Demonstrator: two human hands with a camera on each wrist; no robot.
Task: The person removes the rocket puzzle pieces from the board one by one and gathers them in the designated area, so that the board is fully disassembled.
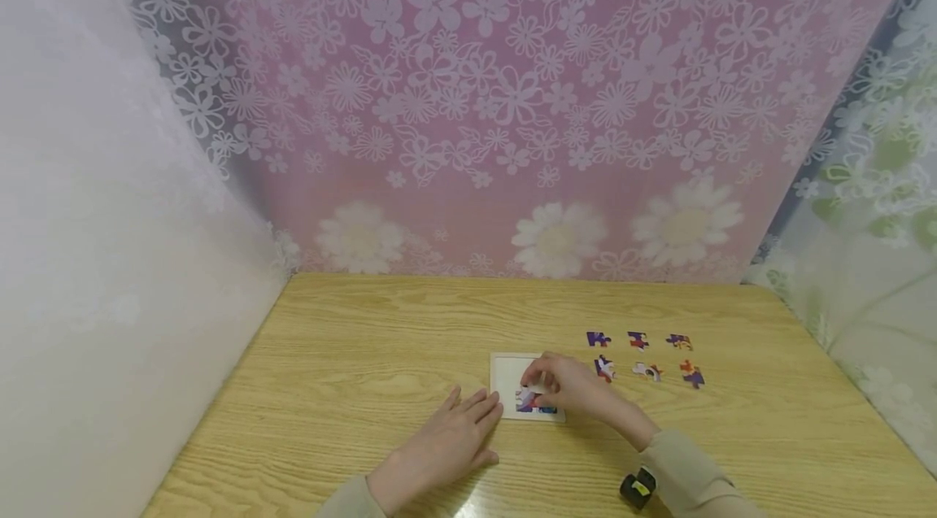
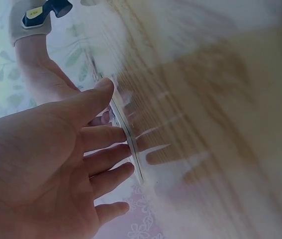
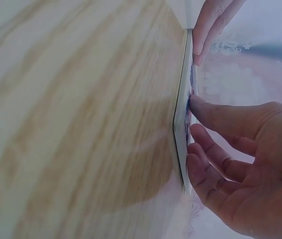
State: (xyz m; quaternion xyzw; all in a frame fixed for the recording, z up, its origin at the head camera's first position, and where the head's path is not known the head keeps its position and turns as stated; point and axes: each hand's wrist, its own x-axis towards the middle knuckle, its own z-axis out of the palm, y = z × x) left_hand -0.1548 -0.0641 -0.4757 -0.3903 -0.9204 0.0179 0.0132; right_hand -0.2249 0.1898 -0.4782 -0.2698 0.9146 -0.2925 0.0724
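A small white puzzle frame [image 1: 505,363] lies on the table, with several joined purple, white and red puzzle pieces [image 1: 524,401] along its near side. My left hand [image 1: 452,435] rests beside it, nearly straight fingertips touching the frame's left edge; the left wrist view shows these fingers [image 2: 108,159] spread along the rim. Over the frame's right part, my right hand [image 1: 571,385] bends its fingers and pinches a puzzle piece between thumb and fingertips, down at the board. In the right wrist view the thumb [image 3: 220,117] touches the coloured pieces; the pinched piece is mostly hidden.
To the right of the frame, several loose puzzle pieces [image 1: 637,341] lie in two rows on the wooden table [image 1: 351,355]. A black wrist camera [image 1: 638,489] sits on the right sleeve. A pink flowered curtain [image 1: 468,136] hangs behind the table, with pale cloth at both sides.
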